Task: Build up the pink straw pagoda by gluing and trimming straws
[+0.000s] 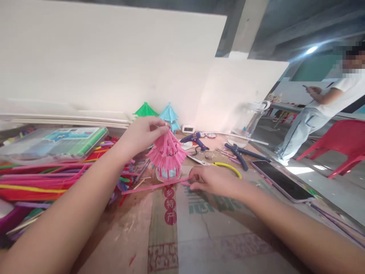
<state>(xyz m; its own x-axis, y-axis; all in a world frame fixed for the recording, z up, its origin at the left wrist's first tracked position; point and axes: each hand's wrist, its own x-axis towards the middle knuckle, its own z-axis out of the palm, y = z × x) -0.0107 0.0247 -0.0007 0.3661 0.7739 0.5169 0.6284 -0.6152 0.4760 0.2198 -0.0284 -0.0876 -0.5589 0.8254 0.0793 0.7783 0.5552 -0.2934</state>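
Note:
In the middle of the cardboard-covered table stands a small pink pagoda (168, 158) made of pipe cleaners, with tiered fringed roofs and a pale blue base. My left hand (146, 133) reaches over it from the left, fingers pinched on its pointed top. Just right of the base, my right hand (208, 180) has its fingers closed on a pink pipe cleaner (154, 186), which runs leftward along the table in front of the pagoda. Behind my left hand are a green pipe-cleaner roof (146, 109) and a light blue one (169, 113).
Loose pipe cleaners (37, 184) and a plastic case (54, 144) cover the left side. Scissors (228, 165), a glue gun (196, 140), pliers (241, 154), a phone (282, 179) and a clear jug (251, 121) lie or stand rightward. Beyond are a person (322, 101) and a red chair (339, 142).

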